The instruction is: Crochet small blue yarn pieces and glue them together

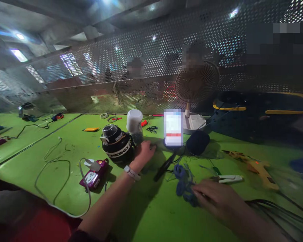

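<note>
My left hand (143,153) reaches forward over the green table (65,161), fingers curled beside a black water jug (116,144) and close to the base of a phone (173,127) propped upright on a stand. What its fingertips pinch is too small to name. My right hand (214,198) lies low at the near right, fingers resting on a tangle of blue cord (183,181). White snips (227,178) lie just beyond that hand.
A desk fan (195,90) stands behind the phone, with a dark round object (197,142) at its foot. A purple power bank (94,174) trails a white cable. A yellow glue gun (255,166) lies right. People sit behind a perforated metal screen (154,67).
</note>
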